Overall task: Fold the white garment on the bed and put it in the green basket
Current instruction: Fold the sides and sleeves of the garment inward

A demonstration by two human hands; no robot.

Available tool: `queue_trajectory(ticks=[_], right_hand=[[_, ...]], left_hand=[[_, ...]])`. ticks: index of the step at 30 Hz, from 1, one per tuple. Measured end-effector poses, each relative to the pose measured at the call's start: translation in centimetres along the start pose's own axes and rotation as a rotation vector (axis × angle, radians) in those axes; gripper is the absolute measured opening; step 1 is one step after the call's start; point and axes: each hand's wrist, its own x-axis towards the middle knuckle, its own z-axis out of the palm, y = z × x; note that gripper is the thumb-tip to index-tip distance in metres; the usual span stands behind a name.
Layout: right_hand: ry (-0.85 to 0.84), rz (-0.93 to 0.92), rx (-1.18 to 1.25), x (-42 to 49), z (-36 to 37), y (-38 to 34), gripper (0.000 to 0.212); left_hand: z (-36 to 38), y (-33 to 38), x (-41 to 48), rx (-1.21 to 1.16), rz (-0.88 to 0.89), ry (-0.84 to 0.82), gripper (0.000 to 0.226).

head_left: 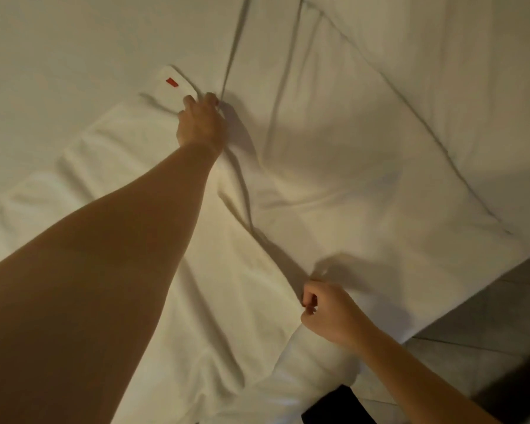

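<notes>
White garment [141, 185] pinched in both hands

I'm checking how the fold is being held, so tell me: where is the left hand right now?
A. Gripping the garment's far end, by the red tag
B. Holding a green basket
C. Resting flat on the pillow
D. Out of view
A: the left hand is stretched out and closed on the far end of the garment, next to the red tag.
</notes>
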Motion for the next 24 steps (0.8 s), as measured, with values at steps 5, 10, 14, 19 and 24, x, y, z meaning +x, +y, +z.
queue_trajectory(ticks=[5,10,14,19,24], right_hand=[[0.102,-0.014,0.151,-1.5,-0.4,1.6,0.014],[0.049,0.033,0.179,-2.7,-0.5,1.2,0.030],[-0.099,0.037,0.233,-3.7,-0.3,-0.8,0.030],[-0.239,0.037,0.252,-4.8,0.7,-4.7,0.020],[-0.393,0.041,0.157,-6.1,2.7,-8.0,0.019]], left_hand=[[-0.6,-1.0,0.7,0.001,-0.023,-0.026,0.037],[-2.1,-2.6,0.3,-0.042,-0.028,-0.049,0.047],[-4.0,-4.6,-1.0,-0.149,0.004,0.085,0.041],[-6.8,-8.9,-2.8,-0.208,-0.030,0.119,0.056],[-10.0,-15.1,-5.5,-0.041,0.002,-0.004,0.071]])
